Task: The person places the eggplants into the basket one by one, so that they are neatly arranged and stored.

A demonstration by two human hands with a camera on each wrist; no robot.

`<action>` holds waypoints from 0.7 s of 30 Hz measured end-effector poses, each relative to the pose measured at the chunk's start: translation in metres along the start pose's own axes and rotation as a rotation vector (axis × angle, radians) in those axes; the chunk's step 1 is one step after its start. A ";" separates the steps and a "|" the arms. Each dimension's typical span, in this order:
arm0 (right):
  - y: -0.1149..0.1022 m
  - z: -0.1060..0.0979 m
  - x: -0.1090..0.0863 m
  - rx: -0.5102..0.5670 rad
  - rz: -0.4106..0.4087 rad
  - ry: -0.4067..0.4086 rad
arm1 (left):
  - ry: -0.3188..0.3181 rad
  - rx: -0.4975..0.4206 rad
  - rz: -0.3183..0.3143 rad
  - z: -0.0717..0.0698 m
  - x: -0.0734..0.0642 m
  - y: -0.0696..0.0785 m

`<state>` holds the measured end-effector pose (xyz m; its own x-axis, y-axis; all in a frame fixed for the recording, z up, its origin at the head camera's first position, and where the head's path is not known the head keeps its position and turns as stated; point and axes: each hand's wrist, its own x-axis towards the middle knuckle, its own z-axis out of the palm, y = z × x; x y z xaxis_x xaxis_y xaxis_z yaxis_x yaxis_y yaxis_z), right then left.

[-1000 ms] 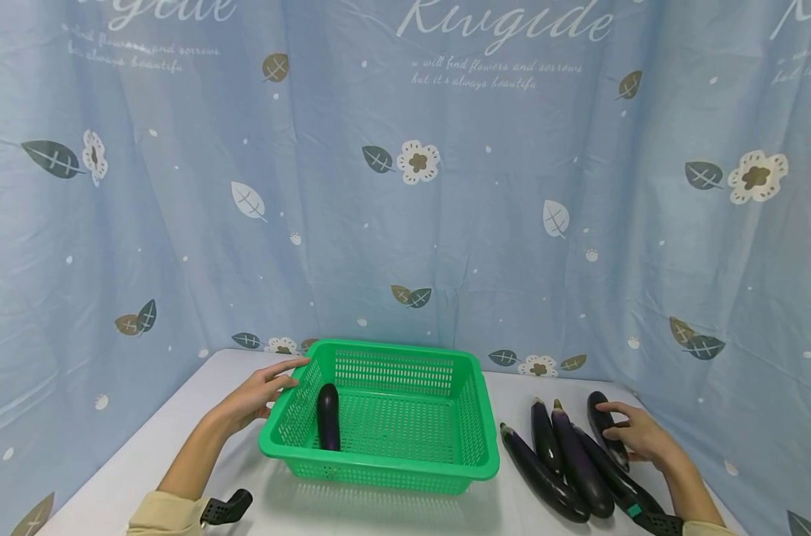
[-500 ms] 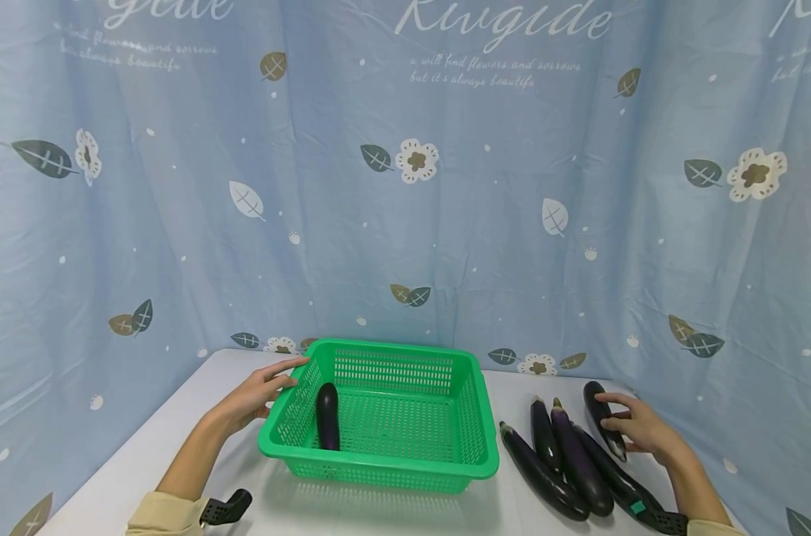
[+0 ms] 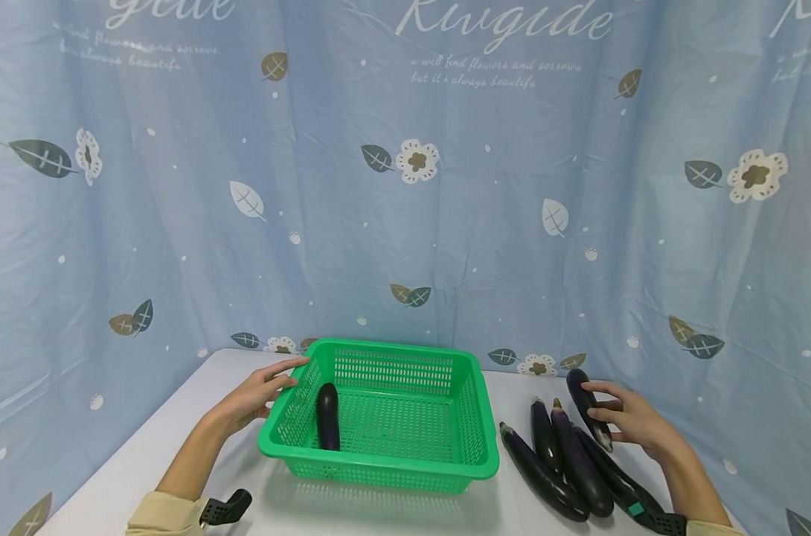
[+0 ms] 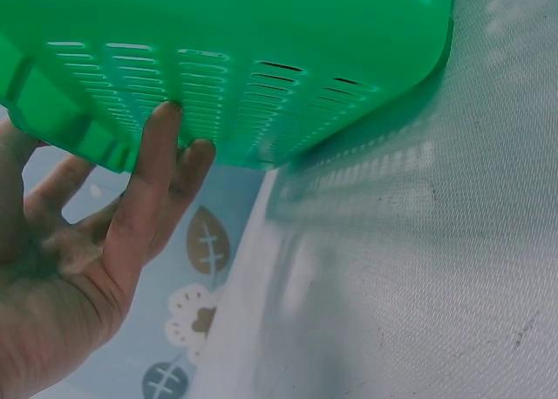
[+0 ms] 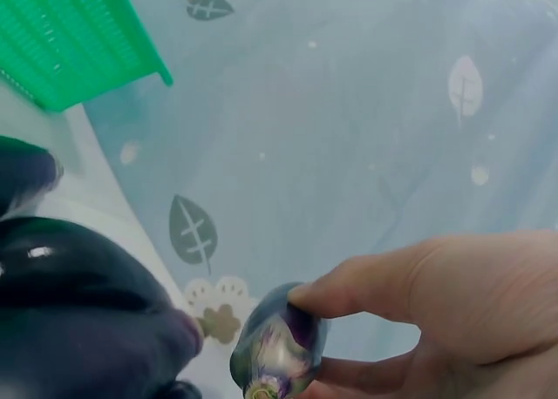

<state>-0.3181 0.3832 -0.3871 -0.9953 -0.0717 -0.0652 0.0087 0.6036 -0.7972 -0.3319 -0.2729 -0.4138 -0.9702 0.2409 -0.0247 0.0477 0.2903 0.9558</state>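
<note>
A green plastic basket (image 3: 392, 469) stands mid-table with one dark purple eggplant (image 3: 328, 417) lying along its left side. At the basket's left rim, my left hand (image 3: 248, 402) holds on, some fingers over the rim and others under it against the slotted outer wall (image 4: 200, 85), as the left wrist view shows. My right hand (image 3: 636, 424) pinches another eggplant (image 3: 585, 398) between thumb and fingers, its stem end (image 5: 270, 364) facing the right wrist camera. Just left of that hand, several eggplants (image 3: 579, 465) lie side by side on the table.
A white table (image 3: 352, 517) carries everything. Blue printed curtains (image 3: 338, 246) hang close behind it and at both sides. Black wrist devices (image 3: 226, 508) show at both sleeves.
My right hand has moved a little left and away from me, bringing the pinched eggplant up toward the back of the table. The left hand and basket have stayed put.
</note>
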 end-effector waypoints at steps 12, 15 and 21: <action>-0.024 0.014 -0.007 0.045 -0.086 -0.047 | 0.015 -0.009 0.001 0.001 -0.001 0.000; -0.031 0.019 -0.008 0.052 -0.106 -0.056 | 0.018 -0.007 -0.005 0.001 0.001 0.000; -0.039 0.032 -0.004 0.073 -0.139 -0.073 | 0.015 -0.007 -0.012 0.002 0.000 -0.001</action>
<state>-0.3114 0.3344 -0.3753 -0.9778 -0.2096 0.0075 -0.1190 0.5251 -0.8427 -0.3318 -0.2708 -0.4153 -0.9742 0.2236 -0.0314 0.0350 0.2868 0.9574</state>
